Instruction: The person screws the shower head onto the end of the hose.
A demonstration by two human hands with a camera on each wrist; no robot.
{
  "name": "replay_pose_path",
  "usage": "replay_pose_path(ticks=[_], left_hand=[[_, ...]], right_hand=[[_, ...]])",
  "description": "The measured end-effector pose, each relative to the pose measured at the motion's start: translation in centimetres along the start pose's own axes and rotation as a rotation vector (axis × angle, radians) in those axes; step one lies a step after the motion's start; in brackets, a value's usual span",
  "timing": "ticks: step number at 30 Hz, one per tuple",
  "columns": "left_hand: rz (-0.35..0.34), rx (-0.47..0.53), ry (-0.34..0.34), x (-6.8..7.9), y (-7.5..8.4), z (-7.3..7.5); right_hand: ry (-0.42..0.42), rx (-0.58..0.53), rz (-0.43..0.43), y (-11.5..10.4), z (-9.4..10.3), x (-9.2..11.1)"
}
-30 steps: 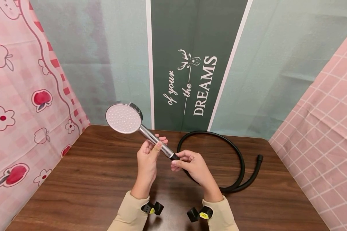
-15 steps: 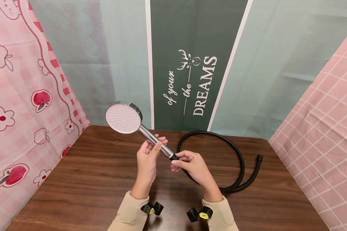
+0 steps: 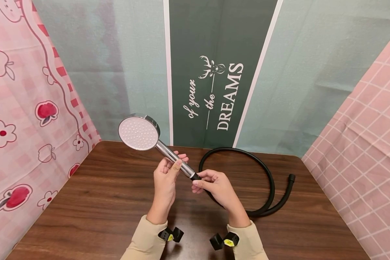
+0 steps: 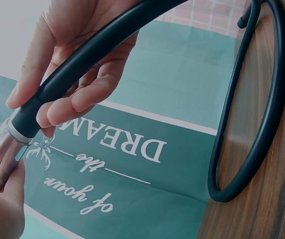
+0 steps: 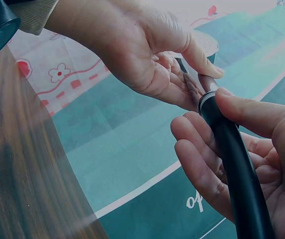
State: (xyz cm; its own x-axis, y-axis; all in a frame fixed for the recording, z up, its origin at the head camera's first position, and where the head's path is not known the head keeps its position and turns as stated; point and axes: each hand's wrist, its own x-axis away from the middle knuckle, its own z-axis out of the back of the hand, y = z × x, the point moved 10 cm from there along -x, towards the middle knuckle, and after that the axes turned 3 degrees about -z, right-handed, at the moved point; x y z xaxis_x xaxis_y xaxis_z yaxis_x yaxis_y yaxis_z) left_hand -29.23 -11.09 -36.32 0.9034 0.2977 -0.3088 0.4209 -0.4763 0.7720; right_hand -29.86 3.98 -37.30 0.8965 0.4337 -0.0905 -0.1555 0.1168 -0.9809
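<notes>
A chrome shower head (image 3: 139, 133) with a round white nozzle face is held up over the table, tilted with its face at the upper left. My left hand (image 3: 165, 180) grips its handle, thumb along the front. At the handle's lower end, my right hand (image 3: 214, 186) pinches the black end fitting of a shower hose (image 5: 232, 149) between thumb and fingers. In the left wrist view that fitting (image 4: 28, 117) sits right against the pale ring at the handle's end. From there the black hose (image 3: 271, 180) loops down onto the table behind my right hand.
The hose's other end (image 3: 291, 178) lies at the right of the brown wood-grain table (image 3: 100, 202). A green printed cloth (image 3: 198, 36) hangs behind. Pink patterned cloths (image 3: 19, 144) flank both sides. Black wrist cameras (image 3: 170, 234) sit at both beige sleeves.
</notes>
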Motion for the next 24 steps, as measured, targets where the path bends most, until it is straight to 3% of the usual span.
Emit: replay_pose_path(ticks=[24], left_hand=[[0.003, 0.003, -0.003, 0.06, 0.05, -0.06]], right_hand=[[-0.012, 0.005, 0.016, -0.28, -0.16, 0.11]])
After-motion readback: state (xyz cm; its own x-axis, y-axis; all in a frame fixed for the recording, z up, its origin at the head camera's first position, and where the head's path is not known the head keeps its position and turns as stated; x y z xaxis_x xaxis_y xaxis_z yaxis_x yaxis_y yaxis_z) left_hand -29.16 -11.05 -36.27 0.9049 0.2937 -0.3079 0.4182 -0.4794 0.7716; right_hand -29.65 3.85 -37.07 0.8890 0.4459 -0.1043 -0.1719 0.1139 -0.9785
